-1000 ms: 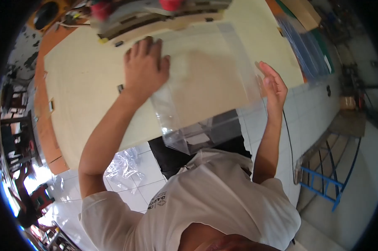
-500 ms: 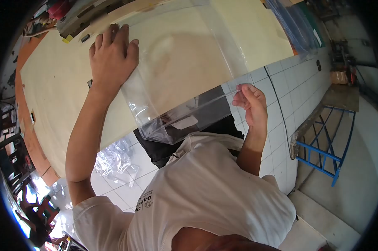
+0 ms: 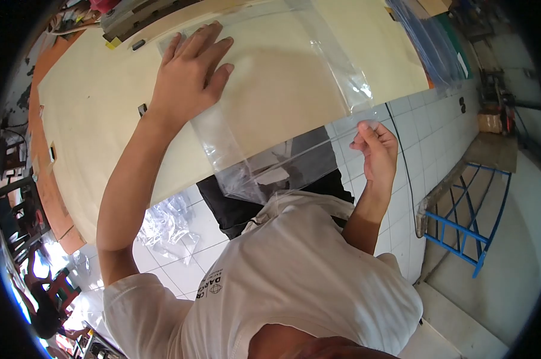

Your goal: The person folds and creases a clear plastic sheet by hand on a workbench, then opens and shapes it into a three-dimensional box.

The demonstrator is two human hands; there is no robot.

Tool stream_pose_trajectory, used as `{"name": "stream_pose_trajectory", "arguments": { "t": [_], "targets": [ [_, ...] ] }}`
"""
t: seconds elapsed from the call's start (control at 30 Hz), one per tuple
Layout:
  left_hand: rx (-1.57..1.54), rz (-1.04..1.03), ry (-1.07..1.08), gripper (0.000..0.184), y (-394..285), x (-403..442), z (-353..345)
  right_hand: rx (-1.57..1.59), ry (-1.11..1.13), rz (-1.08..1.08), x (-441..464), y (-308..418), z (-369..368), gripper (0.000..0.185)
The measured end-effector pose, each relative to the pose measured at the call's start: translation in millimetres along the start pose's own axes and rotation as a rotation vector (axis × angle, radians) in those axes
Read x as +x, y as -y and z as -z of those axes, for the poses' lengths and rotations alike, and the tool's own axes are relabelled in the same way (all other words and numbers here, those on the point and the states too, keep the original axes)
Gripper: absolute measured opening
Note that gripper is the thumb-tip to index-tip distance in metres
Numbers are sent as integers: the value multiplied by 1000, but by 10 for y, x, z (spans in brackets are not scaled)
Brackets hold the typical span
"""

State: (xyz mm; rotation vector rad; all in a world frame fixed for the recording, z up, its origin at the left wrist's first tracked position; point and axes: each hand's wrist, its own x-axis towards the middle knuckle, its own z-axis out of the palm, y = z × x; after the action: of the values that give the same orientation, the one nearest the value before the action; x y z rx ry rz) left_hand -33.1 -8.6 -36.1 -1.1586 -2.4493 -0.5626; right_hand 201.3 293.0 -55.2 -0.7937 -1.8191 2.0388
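Note:
A large clear plastic sheet (image 3: 276,78) with creased, folded-looking sides lies over the cream table top (image 3: 121,102). Its near end hangs past the table edge above my lap. My left hand (image 3: 189,78) rests palm down on its left part, fingers spread, near the back of the table. Beyond the front edge, my right hand (image 3: 376,146) pinches the sheet's near right corner between thumb and fingers. Through the overhanging part, dark cloth and a pale patch show; I cannot make out exactly what they are.
A metal bar-like fixture (image 3: 142,21) runs along the table's back edge, with a small dark piece (image 3: 139,45) before it. Bluish plastic sheets (image 3: 429,42) hang at the right end. Crumpled clear plastic (image 3: 171,224) lies on the tiled floor. A blue metal frame (image 3: 462,221) stands right.
My left hand has slid right, further onto the sheet, and its fingers are more spread. The sheet and my pinching right hand have shifted slightly right. The whole view has also shifted a little.

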Motion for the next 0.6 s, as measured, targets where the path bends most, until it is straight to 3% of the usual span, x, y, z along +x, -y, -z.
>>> {"name": "stream_pose_trajectory", "arguments": {
  "t": [0.2,0.3,0.37,0.47,0.6],
  "targets": [
    [14,29,51,45,-4,-31,-5,278,-42,1,-44,-54,-113,24],
    [12,37,60,45,-9,-24,-8,451,26,-118,-254,-147,-186,29],
    [26,35,-7,43,-11,-20,-41,558,191,-258,-391,-254,-207,32],
    [39,19,2,45,6,-33,-54,440,241,-270,-561,-277,-308,30],
    [23,-29,17,44,-10,7,-8,233,45,-180,-566,-291,-330,30]
  ]
}}
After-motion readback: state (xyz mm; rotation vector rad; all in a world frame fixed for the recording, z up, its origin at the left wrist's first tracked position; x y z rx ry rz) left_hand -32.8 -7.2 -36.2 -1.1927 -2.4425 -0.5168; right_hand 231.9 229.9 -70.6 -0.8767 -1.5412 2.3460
